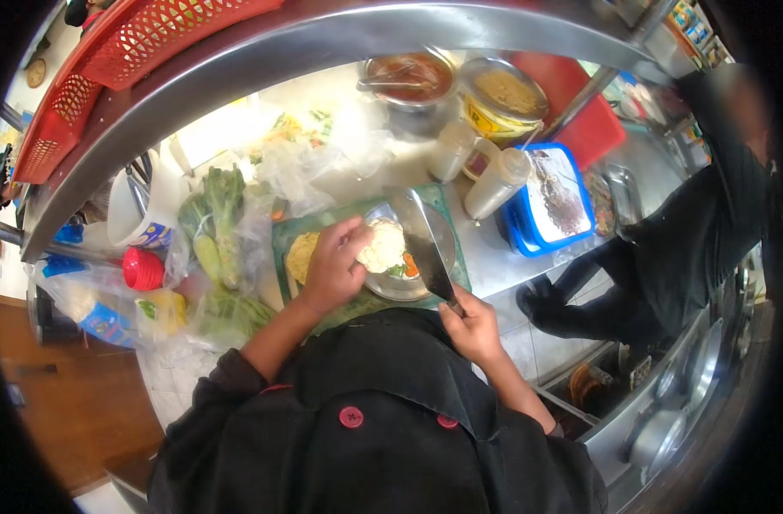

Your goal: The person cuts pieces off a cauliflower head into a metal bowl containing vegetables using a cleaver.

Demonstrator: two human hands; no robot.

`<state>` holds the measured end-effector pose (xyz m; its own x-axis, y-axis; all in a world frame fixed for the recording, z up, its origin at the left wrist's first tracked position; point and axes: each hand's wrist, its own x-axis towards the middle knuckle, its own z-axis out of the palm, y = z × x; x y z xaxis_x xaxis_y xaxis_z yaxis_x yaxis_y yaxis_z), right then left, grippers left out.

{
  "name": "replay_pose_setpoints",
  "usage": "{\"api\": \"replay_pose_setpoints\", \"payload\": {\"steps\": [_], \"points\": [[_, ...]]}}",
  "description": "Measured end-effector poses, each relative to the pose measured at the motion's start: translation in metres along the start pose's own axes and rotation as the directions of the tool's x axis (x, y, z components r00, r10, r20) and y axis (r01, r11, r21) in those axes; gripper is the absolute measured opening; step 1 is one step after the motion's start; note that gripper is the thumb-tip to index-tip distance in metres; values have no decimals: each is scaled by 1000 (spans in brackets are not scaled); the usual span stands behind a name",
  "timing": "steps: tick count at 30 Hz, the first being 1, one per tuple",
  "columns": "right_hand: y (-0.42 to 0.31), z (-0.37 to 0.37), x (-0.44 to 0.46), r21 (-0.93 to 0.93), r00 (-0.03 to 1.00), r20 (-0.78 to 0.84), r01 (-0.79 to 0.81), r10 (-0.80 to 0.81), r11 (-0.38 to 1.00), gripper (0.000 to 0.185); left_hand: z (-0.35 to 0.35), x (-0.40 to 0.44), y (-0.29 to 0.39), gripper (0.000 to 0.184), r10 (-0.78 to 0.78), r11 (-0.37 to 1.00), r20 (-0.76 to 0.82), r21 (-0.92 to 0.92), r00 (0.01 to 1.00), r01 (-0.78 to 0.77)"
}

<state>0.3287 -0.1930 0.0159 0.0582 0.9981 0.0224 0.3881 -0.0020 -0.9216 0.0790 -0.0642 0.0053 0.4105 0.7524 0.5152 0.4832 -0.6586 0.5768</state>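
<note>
My left hand (333, 265) holds a piece of cauliflower (381, 247) over a round metal bowl (445, 236). In my right hand (472, 325) is the handle of a large knife (426, 248), its blade pointing up and away across the bowl, beside the cauliflower. Orange and green vegetable bits (409, 266) show inside the bowl. The bowl stands on a green cutting board (349, 210). Another pale yellow cauliflower piece (301, 256) lies on the board, left of my left hand.
Leafy greens (224, 214) and plastic bags are at the left, near a white bucket (156, 206). Squeeze bottles (497, 182), a blue-rimmed tub (590, 201) and a sauce bowl (409, 79) stand beyond. A metal shelf (323, 38) arches overhead. Another person (683, 231) stands at right.
</note>
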Motion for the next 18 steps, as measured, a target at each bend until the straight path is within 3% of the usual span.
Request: {"api": "replay_pose_setpoints", "payload": {"steps": [2,5,6,7,8,10,11,12,13,15,17,18], "points": [[-7,-2,0,34,999,14,-42,41,999,42,0,1,3,53,24,1000,-36,-6,999,-24],[-11,-2,1,79,998,24,-64,62,995,41,3,6,11,67,39,999,-77,35,996,-36],[-10,-1,1,92,999,19,-45,43,995,41,11,7,14,72,-168,903,-81,-413,982,120],[-7,0,1,91,999,19,-43,41,995,41,16,6,14,79,-349,595,8,-771,937,228],[-2,3,0,108,999,17,-44,42,993,40,17,5,9,79,-349,595,7,-771,937,227],[13,9,0,126,999,16,-44,42,991,40,16,2,-2,82,-423,545,150,-746,894,383],[16,12,3,80,998,-19,57,-56,995,40,17,1,-1,82,-423,545,148,-746,894,382],[17,14,5,32,987,-49,157,-155,987,41,20,1,2,80,-469,363,198,-845,861,392],[18,12,2,32,986,-48,159,-158,987,41,21,1,2,78,-502,166,255,-909,826,382],[-2,5,0,62,989,61,-140,137,988,41,21,0,1,77,-491,203,249,-899,835,388],[-2,3,-1,11,986,69,-153,152,988,41,20,1,4,77,-479,238,245,-888,843,393],[-1,2,-2,-40,983,76,-166,169,985,41,18,2,9,76,-407,399,153,-857,900,326]]}}
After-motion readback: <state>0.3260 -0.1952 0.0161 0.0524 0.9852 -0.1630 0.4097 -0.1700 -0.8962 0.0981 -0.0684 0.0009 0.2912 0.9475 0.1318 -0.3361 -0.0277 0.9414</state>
